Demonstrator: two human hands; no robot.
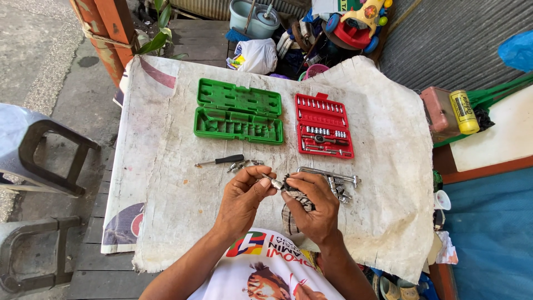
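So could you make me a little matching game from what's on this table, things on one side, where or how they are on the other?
Things:
1. green case
2. red case
3. screwdriver
4. checked cloth

Places or states:
A. lying loose on the table, black handle
B. open and empty
C. under the right hand
D. open, filled with sockets and bits

Pairs: 1-B, 2-D, 3-A, 4-C

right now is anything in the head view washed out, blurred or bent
Head view: daylight bleaches the pale cloth table cover near white; the green plastic case and red socket case stay sharp; the left hand and right hand are crisp; straight edges bow toward the corners.
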